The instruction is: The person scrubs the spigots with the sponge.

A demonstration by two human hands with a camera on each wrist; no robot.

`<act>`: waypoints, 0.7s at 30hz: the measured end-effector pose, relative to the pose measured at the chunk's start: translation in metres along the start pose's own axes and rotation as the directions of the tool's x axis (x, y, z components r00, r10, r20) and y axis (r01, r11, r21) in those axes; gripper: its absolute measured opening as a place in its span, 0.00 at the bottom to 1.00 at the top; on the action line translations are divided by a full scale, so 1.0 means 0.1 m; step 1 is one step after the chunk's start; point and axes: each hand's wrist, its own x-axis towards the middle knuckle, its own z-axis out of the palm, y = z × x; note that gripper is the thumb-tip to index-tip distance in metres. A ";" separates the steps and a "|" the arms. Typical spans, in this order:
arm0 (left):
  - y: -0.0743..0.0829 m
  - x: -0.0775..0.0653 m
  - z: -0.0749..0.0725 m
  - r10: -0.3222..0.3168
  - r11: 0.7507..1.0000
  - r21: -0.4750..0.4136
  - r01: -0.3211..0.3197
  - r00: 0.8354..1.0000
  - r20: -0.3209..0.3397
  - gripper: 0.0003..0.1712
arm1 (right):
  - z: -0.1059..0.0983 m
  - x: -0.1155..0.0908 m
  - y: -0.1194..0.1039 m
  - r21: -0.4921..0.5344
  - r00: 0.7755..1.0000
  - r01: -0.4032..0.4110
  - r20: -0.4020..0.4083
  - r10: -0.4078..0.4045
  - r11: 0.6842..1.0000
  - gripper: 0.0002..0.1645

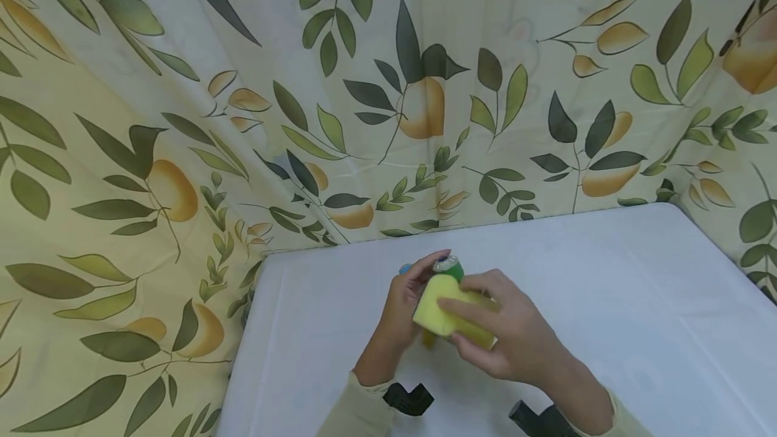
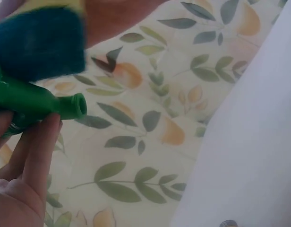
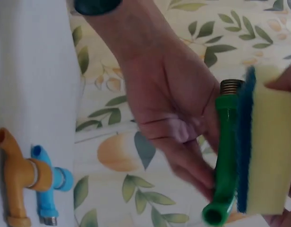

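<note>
My left hand (image 1: 397, 309) holds a green plastic tap (image 3: 226, 146) with a threaded metal end, fingers along one side of its body. The tap's open spout end shows in the left wrist view. My right hand (image 1: 516, 329) grips a yellow sponge (image 1: 446, 309) with its fingers spread over the yellow side. The sponge's blue scouring pad (image 2: 41, 45) lies right along the tap's body. In the head view the sponge hides most of the tap.
An orange tap (image 3: 18, 175) and a light blue tap (image 3: 48, 189) lie side by side on the white table (image 1: 607, 288). A leaf-and-fruit patterned curtain (image 1: 388, 86) hangs behind and to the left of the table. Dark wrist straps (image 1: 408, 399) show at both sleeves.
</note>
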 end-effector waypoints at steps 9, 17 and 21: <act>0.09 -0.04 -0.05 -0.033 0.995 -0.091 0.030 0.999 -0.031 0.35 | -0.04 -0.03 0.22 -0.086 0.994 -0.021 -0.110 0.011 0.996 0.25; 0.06 -0.06 -0.02 -0.007 0.998 -0.061 0.008 1.000 0.007 0.30 | -0.03 0.07 0.13 -0.045 0.997 0.054 -0.058 -0.057 0.998 0.21; 0.14 -0.07 -0.10 0.009 0.999 -0.053 -0.010 0.999 -0.033 0.32 | -0.12 -0.01 0.16 -0.055 0.999 0.043 -0.010 -0.043 0.998 0.22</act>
